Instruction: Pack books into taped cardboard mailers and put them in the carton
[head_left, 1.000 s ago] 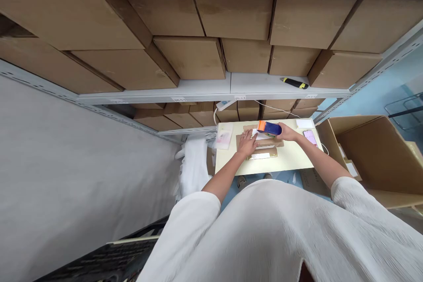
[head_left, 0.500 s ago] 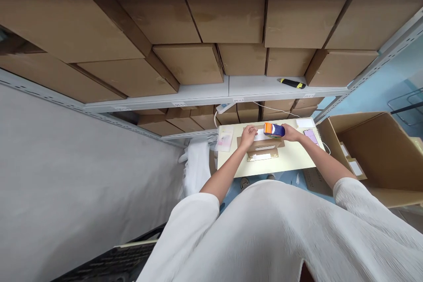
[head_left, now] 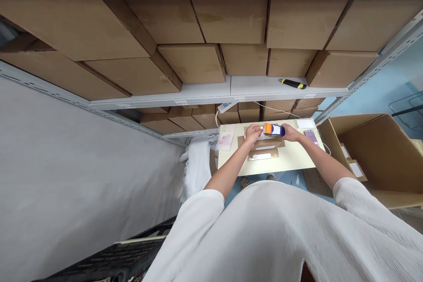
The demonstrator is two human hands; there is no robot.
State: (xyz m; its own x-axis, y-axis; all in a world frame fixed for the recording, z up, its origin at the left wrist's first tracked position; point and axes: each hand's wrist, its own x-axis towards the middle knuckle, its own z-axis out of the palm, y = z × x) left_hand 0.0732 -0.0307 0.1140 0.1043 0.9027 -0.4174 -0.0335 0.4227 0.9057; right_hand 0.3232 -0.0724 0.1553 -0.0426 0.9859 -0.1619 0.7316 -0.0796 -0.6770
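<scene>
My right hand (head_left: 291, 132) is closed round the right end of a blue-and-orange handheld device (head_left: 275, 130) with a white patch on its side. Its exact kind is too small to tell. Close to the orange end, my left hand (head_left: 254, 134) has its fingers pinched together; a small whitish bit shows at the fingertips, too little to name. Under both hands lies a brown cardboard box (head_left: 276, 144) with white on top and on its near side. Nearer to me on the cream table (head_left: 244, 168) is another small brown box (head_left: 263, 154) bearing a white label.
A phone (head_left: 311, 136), a white box (head_left: 305, 123) and a clear plastic packet (head_left: 226, 138) are on the table. At the right stands a large open carton (head_left: 370, 154). Shelves ahead hold several cartons (head_left: 228, 17) and a yellow-black utility knife (head_left: 292, 83).
My left hand has moved slightly right, closer to the device's orange end. My right hand keeps its hold on the device, which has turned a little and shows more of its white patch.
</scene>
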